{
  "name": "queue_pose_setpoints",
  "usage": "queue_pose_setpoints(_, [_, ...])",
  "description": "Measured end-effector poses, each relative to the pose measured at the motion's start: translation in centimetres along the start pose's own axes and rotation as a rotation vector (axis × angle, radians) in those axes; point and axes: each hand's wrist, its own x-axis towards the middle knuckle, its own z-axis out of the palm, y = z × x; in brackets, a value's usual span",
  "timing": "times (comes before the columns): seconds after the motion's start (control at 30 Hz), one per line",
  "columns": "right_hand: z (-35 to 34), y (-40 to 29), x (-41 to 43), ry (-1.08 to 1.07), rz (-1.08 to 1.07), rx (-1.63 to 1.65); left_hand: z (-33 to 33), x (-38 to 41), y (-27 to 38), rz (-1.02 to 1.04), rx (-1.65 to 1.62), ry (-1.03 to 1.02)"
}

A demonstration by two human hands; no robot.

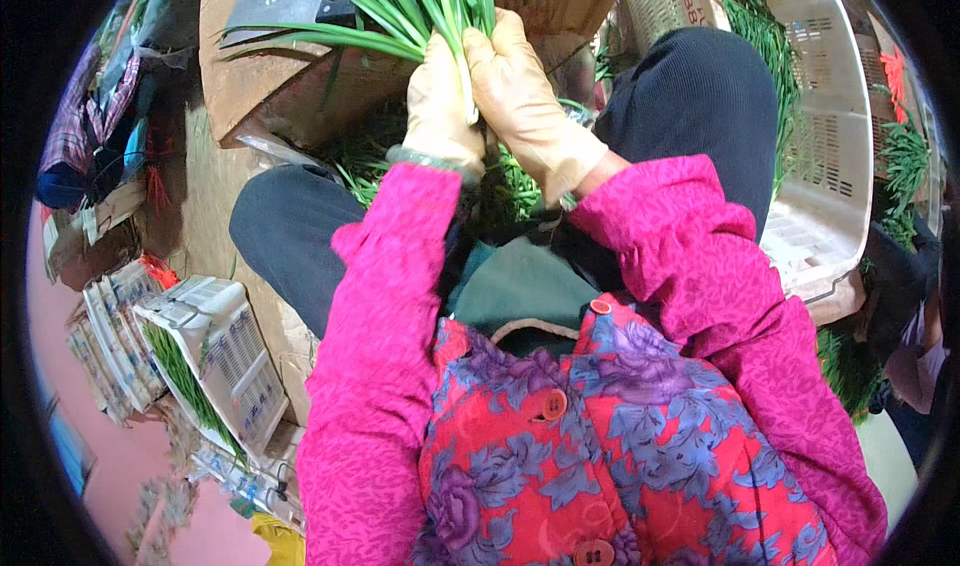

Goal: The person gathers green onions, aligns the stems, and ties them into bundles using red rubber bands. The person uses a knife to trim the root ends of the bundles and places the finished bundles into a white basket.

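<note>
A bunch of green Chinese chives point(427, 3) fans out over a wooden board point(225, 101), its leaves towards the top of the view. My left hand point(442, 108), in a pale rubber glove, is closed around the bunch. Beside it, my right hand point(517, 101), gloved alike, has its fingers closed on the same bunch. A few white stalk ends point(466, 93) point down between the two hands. To the left, a broad cleaver blade point(277, 3) with a dark handle lies on the board, partly under the leaves.
Loose green trimmings point(521, 191) lie between my knees. A large white plastic crate point(825, 131) holding more greens point(757, 41) stands at my right. At lower left, another white crate point(240, 371) lies tipped beside stacked crates point(120, 333). Part of another person point(915, 363) shows at far right.
</note>
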Motion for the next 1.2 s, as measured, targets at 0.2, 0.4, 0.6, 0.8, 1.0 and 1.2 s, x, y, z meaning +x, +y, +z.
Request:
queue_pose_setpoints(0.2, [-2.7, 0.9, 0.6, -0.105, -0.134, -0.239, -0.2, 0.1, 1.7, -0.317, -0.364, 0.017])
queue_pose_setpoints(0.4, [-0.6, -1.2, -1.3, -0.091, -0.029, -0.037, -2.8, 0.7, -0.5, 0.497, 0.918, -0.099])
queue_pose_setpoints(0.6, [-3.5, 1.1, 1.2, -0.202, 0.019, 0.031, -3.3, 1.0, 1.3, -0.303, -0.514, -0.310])
queue_pose_setpoints(0.8, [-3.9, 0.0, 1.4, -0.157, 0.042, -0.111, -6.0, 0.7, 2.2, -0.451, -0.672, -0.320])
queue_pose_setpoints(1.0, [-4.1, -0.9, 1.7, -0.244, 0.160, -0.118, -3.5, 0.4, 2.6, -0.280, -0.343, -0.243])
queue_pose_setpoints(1.2, [-3.9, -1.1, 1.2, -0.333, 0.111, -0.073, -1.4, 0.6, 1.2, -0.119, -0.116, -0.233])
